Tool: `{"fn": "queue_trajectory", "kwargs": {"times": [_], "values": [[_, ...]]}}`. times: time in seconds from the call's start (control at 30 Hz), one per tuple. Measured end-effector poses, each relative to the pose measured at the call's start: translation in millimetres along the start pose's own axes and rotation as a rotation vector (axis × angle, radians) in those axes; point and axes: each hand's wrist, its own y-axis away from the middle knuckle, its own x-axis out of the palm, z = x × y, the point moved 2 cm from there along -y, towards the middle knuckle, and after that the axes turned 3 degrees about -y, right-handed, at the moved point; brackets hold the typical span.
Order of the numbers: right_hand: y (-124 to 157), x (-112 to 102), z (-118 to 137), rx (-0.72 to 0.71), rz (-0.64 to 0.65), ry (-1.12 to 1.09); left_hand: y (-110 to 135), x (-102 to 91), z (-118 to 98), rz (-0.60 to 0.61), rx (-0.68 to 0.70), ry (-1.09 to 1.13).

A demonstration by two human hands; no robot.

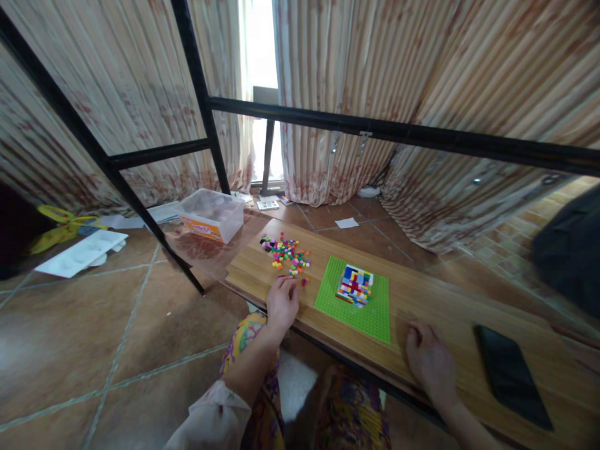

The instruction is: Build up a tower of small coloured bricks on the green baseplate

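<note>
A loose pile of small multicoloured toy bricks (pixel 287 251) lies on the wooden bench. At the near edge of that pile is my left hand (pixel 284 301), its fingers curled down by a few stray bricks; whether one is between the fingertips is hidden. A green baseplate (pixel 354 322) lies to the right of the pile. Built up on the plate is a blocky multicoloured brick structure (pixel 355 286). My right hand (pixel 430 357) rests on the bench right of the baseplate, loosely closed, with nothing visible in it.
A black phone (pixel 513 375) lies on the wooden bench (pixel 422 300) at the right. On the left stands a clear plastic box (pixel 213 215) with an orange label. A black metal frame (pixel 328 119) crosses beyond the bench, before curtains. Papers (pixel 82 251) lie on the tiled floor.
</note>
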Motion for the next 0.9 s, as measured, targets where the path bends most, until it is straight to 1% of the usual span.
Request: {"fn": "queue_trajectory", "kwargs": {"times": [0.17,0.27,0.57,0.73,0.9], "values": [[-0.2,1.1,-2.7,0.001,0.002,0.007,-2.6,-3.3,12.2,-0.149,-0.133,0.033],[-0.5,1.3,-3.4,0.005,-0.011,0.019,-7.3,-5.0,17.3,-0.176,-0.191,0.024],[0.1,1.5,-2.4,-0.007,-0.008,0.01,-25.5,-7.8,21.5,-0.085,-0.238,-0.04],[0.3,1.2,0.3,0.004,0.008,0.001,-27.9,-12.5,17.5,-0.029,-0.23,-0.081],[0.0,0.0,3.5,0.007,-0.001,-0.019,-28.1,-10.6,9.6,0.051,-0.211,-0.141]]}}
